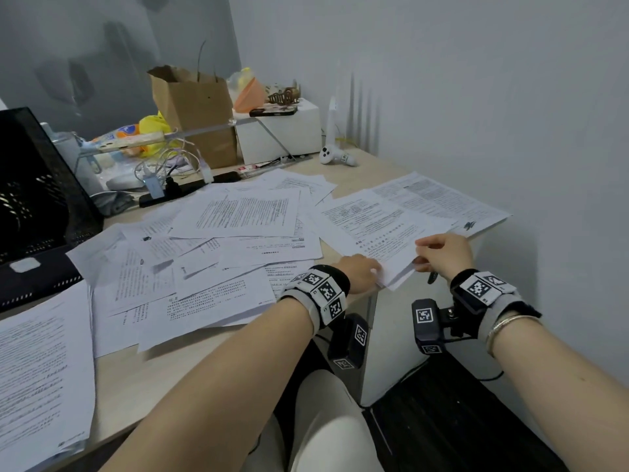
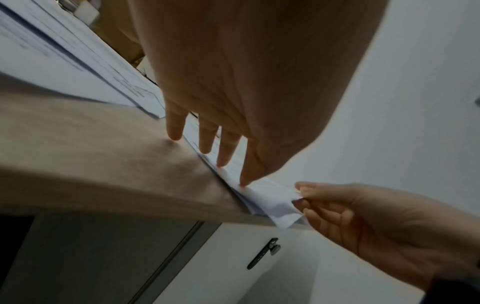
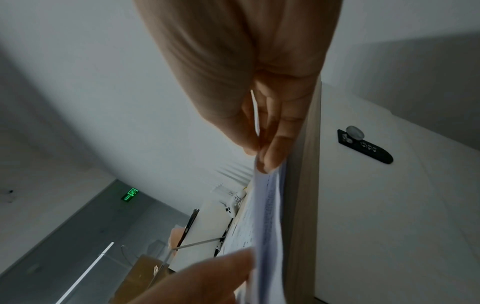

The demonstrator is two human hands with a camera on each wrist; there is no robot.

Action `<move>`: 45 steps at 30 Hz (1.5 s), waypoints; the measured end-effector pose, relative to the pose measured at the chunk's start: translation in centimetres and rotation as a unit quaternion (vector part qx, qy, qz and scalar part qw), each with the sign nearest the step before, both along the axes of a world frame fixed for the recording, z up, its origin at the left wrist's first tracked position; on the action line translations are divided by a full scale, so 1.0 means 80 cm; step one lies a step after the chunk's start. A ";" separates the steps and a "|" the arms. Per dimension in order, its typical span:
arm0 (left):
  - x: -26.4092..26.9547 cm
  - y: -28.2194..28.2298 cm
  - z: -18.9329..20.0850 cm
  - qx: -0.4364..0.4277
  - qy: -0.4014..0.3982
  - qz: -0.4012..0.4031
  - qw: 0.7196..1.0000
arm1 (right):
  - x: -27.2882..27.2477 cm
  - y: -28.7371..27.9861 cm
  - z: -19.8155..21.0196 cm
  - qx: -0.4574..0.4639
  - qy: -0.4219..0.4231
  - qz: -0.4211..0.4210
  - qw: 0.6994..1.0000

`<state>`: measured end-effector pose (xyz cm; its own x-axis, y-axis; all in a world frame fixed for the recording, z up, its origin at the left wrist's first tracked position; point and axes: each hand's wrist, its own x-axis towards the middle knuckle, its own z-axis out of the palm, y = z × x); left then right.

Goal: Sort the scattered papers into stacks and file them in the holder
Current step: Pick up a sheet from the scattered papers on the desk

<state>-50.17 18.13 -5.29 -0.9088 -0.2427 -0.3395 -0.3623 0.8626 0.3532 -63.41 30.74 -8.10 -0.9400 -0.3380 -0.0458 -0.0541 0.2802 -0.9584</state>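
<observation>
Printed sheets (image 1: 238, 216) lie scattered and overlapping across the beige desk (image 1: 163, 376). A black mesh holder (image 1: 30, 206) stands at the far left. At the desk's front right corner, my left hand (image 1: 360, 270) presses with straight fingers (image 2: 226, 150) on the edge of a small paper stack (image 1: 381, 233). My right hand (image 1: 442, 253) pinches the near corner of that stack (image 2: 270, 197) between thumb and fingers, just past the desk edge. In the right wrist view the pinched sheets (image 3: 270, 205) run along the desk edge (image 3: 303, 185).
A separate pile of sheets (image 1: 41, 376) lies at the front left. At the back stand a brown paper bag (image 1: 197, 110), a white box (image 1: 282, 134), cables (image 1: 163, 168) and a white controller (image 1: 333, 155). The wall (image 1: 510, 114) is close on the right.
</observation>
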 end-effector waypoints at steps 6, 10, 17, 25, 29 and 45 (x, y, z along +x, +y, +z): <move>0.003 0.005 -0.002 -0.044 -0.016 -0.020 0.999 | 0.009 -0.002 0.002 0.075 0.106 -0.036 0.991; 0.010 0.003 0.003 -0.035 -0.006 -0.016 0.999 | 0.023 -0.005 -0.001 0.120 0.044 -0.009 0.992; 0.023 -0.010 0.009 0.009 0.021 0.004 1.000 | 0.047 -0.021 0.006 0.132 0.046 -0.007 0.990; 0.063 -0.101 0.041 -0.009 0.105 0.108 0.989 | 0.090 -0.097 0.069 0.070 0.141 0.073 0.985; 0.100 -0.149 0.040 -0.037 0.084 0.155 0.984 | 0.114 -0.155 0.084 0.076 0.155 0.139 0.975; 0.227 -0.312 0.020 -0.038 0.090 0.339 0.936 | 0.160 -0.339 0.057 0.247 0.147 0.359 0.888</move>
<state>-32.00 -6.83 -3.70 -0.5787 -0.8009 -0.1538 -0.7753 0.4817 0.4084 -50.57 3.61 -3.56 -0.4869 -0.8616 -0.1432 -0.6153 0.4548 -0.6439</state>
